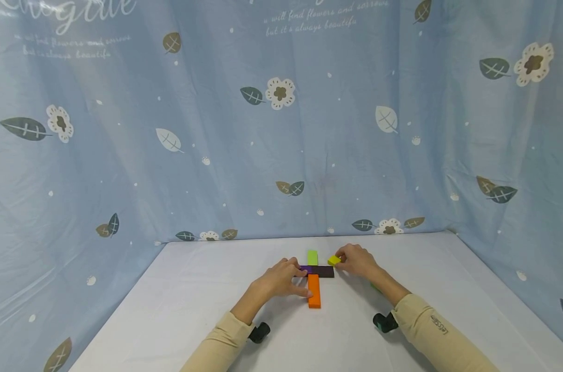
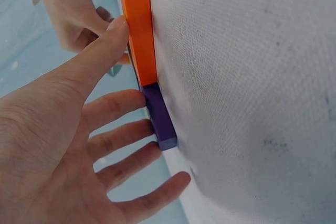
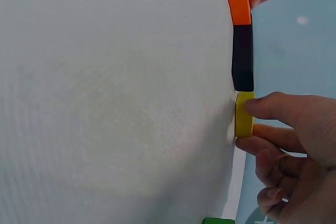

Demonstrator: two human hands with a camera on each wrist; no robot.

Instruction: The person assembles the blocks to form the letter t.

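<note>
A row of flat blocks forms a cross on the white table. An orange block (image 1: pixel 314 297) points toward me, a light green block (image 1: pixel 312 257) points away, and a purple block (image 2: pixel 160 121) and a dark, nearly black block (image 1: pixel 324 272) make the crossbar. My left hand (image 1: pixel 278 279) touches the orange block with its thumb, while its spread fingers lie against the purple block. Between thumb and fingers, my right hand (image 1: pixel 357 260) pinches a small yellow block (image 3: pixel 244 115) near the outer end of the dark block.
A green block (image 3: pixel 219 221) lies to the right, mostly hidden by the right forearm in the head view. Dark wrist-worn devices (image 1: pixel 260 332) hang below both sleeves. A blue curtain (image 1: pixel 309 129) with leaf and flower prints encloses the white table (image 1: pixel 170 310) at the back and sides.
</note>
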